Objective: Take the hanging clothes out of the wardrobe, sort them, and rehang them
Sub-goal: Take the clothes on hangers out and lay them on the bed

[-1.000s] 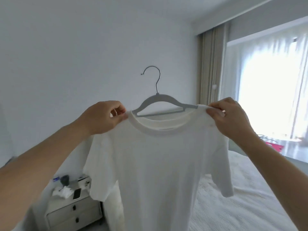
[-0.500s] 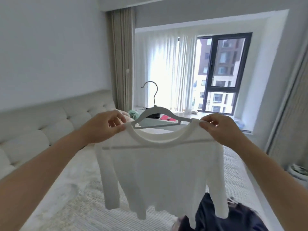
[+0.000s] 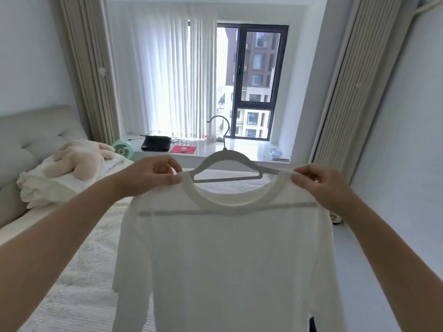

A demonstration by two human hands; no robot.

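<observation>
A white short-sleeved T-shirt [image 3: 227,255] hangs in front of me on a grey hanger [image 3: 225,161] with a metal hook. The hanger's lower bar shows through the thin fabric. My left hand [image 3: 148,176] pinches the shirt's left shoulder beside the collar. At the other side of the collar my right hand [image 3: 323,185] pinches the right shoulder. The shirt is held up in mid-air above the bed, and its hem runs out of view below. No wardrobe is in view.
A white bed [image 3: 79,267] with a padded headboard [image 3: 28,140], a pillow and a plush toy [image 3: 79,159] lies to the left. Ahead is a window sill [image 3: 242,147] with a small green fan [image 3: 122,147], a black device and a red mat. Curtains flank the window.
The view has swung right, from the wall and nightstand to the window. Both hands have kept their pinch on the shirt's shoulders, and the shirt has come round with them.
</observation>
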